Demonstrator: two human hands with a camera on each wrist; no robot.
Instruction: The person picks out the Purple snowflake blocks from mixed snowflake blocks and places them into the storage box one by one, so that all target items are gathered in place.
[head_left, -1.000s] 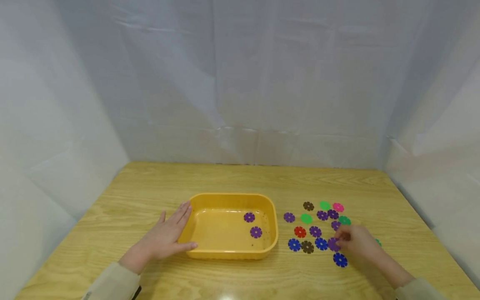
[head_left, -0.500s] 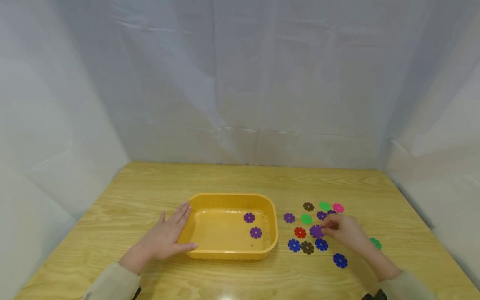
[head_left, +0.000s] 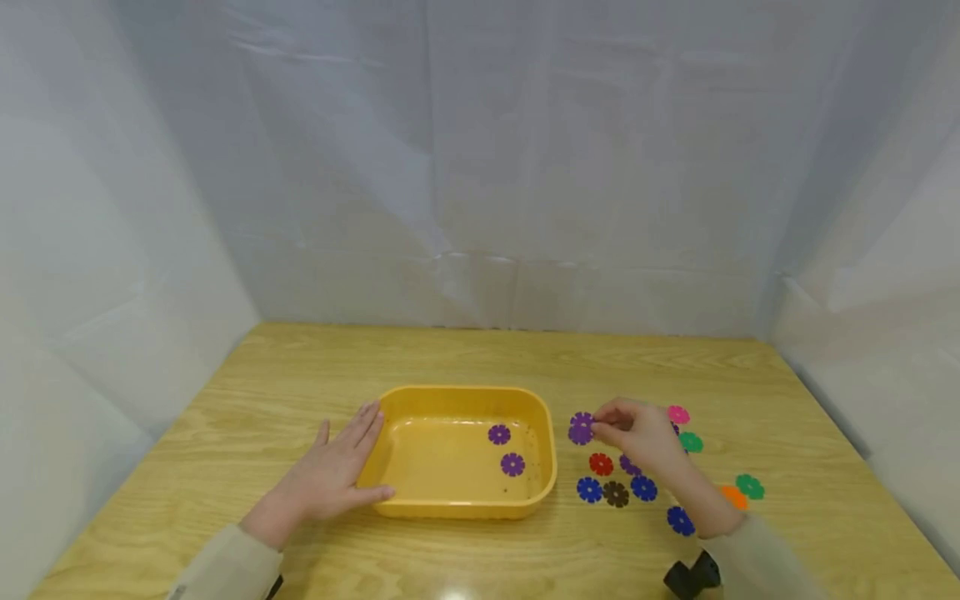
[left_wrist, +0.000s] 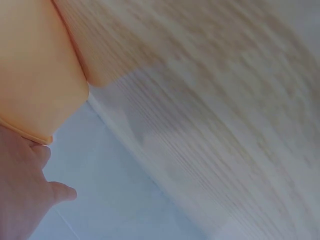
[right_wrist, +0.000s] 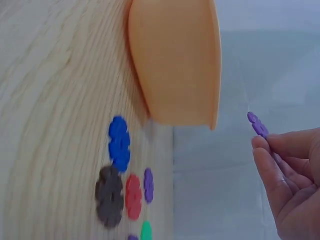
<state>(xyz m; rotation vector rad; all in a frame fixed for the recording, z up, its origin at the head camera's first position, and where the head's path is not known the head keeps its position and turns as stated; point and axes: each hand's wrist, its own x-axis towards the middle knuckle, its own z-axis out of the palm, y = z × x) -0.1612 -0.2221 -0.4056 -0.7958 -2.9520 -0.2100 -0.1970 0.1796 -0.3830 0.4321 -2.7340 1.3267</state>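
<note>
My right hand (head_left: 643,435) pinches a purple snowflake disc (right_wrist: 257,124) between thumb and fingertips. The right wrist view shows that disc raised off the table; in the head view it overlaps a purple disc lying beneath. To the left stands a yellow plastic bin (head_left: 442,503), with two purple discs (head_left: 512,464) on its floor. My left hand (head_left: 330,475) rests on the bin's left end, fingers straight along the rim and thumb at the near corner. The left wrist view catches only part of that hand, against the bin's wall (left_wrist: 40,65).
Loose snowflake discs lie right of the bin: a red one (head_left: 601,464), blue ones (head_left: 589,489), a brown one (head_left: 616,494), a pink one (head_left: 678,414), green ones (head_left: 750,487) and an orange one (head_left: 734,497). My right hand and forearm hide some. White sheeting (head_left: 480,167) encloses the wooden table.
My right hand has picked up a purple disc from the right of the group and carried it leftward, nearer the bin. The left hand and bin have stayed put.
</note>
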